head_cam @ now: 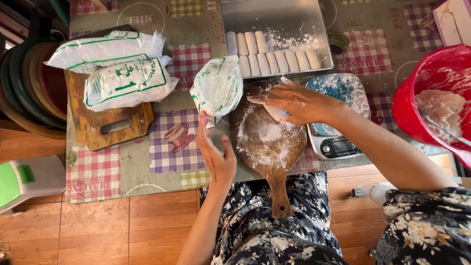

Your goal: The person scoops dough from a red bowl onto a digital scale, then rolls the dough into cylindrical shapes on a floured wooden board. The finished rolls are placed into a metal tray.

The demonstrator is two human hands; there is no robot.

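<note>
Nearest me, my lap in the flowered dress, with the handle of the round wooden board (267, 142) pointing back toward it. The board lay on the patterned mat (162, 157) spread over the tiled floor, dusted white with flour.

My left hand (216, 154) was up on edge just left of the board, fingers loosely spread, fingertips touching the lower corner of an open flour bag (217, 88) — I could not tell whether they gripped it. The bag stood at the board's upper left edge.

My right hand (297, 102) lay flat, palm down, fingers extended, pressed over a piece of white dough (274, 113) on the far part of the board; only the dough's near end showed under the palm.

Just right of the board — a kitchen scale (338, 118) with a floured platform. Further right, a red tub (436, 98) holding a mass of dough.

Left, a second wooden board (108, 127) carried two sealed flour bags (117, 68).

Farthest, a metal tray (274, 29) with two rows of rolled dough logs (274, 54) along its near side.
</note>
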